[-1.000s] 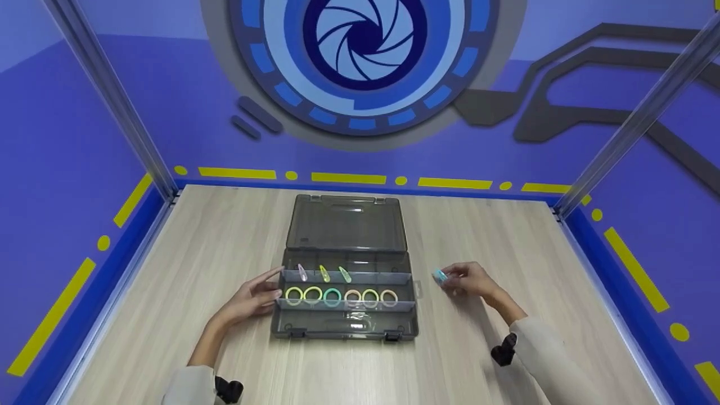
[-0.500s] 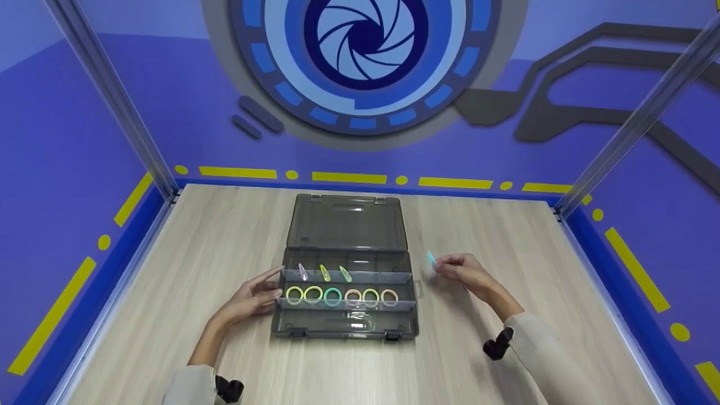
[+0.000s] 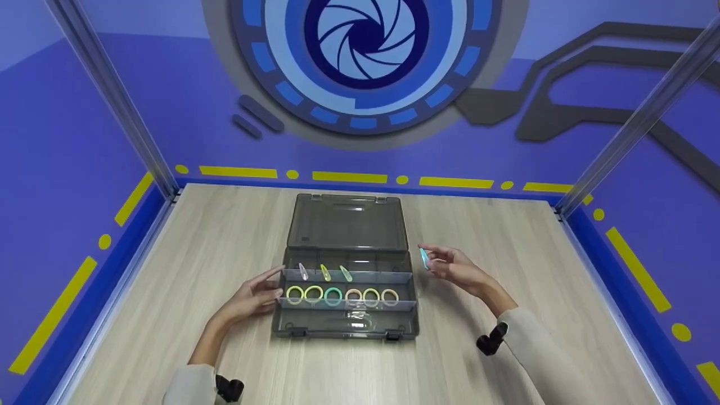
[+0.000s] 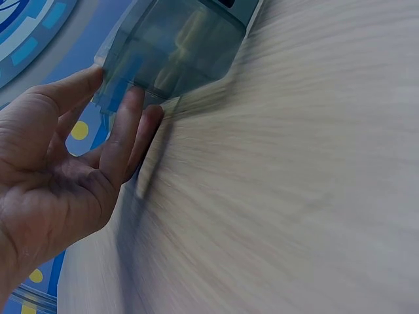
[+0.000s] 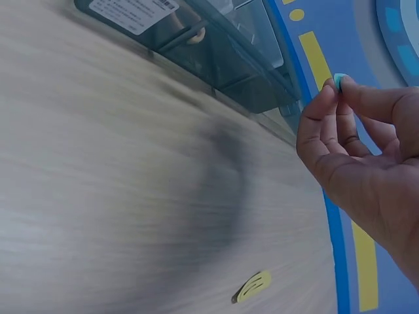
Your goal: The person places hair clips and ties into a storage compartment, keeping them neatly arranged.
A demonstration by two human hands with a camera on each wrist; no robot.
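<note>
A smoky-grey clear organizer box lies with its lid thrown back. Pink, yellow and green snap hair clips sit along its back row. Several ring-shaped hair ties, among them a teal hair tie, stand in the middle row. Against the box's left wall, my left hand rests its extended fingertips. Just right of the box, my right hand pinches a light blue hair clip between thumb and fingertips, raised above the table. Only the blue clip's end shows in the right wrist view.
A yellow hair clip lies on the table below my right hand, hidden from the head view. The box's front row shows no items. Blue panels with yellow marks wall in the wooden table.
My right hand has lifted the blue hair clip and carried it left and back toward the box, turning it more upright. My left hand and the box stay put.
</note>
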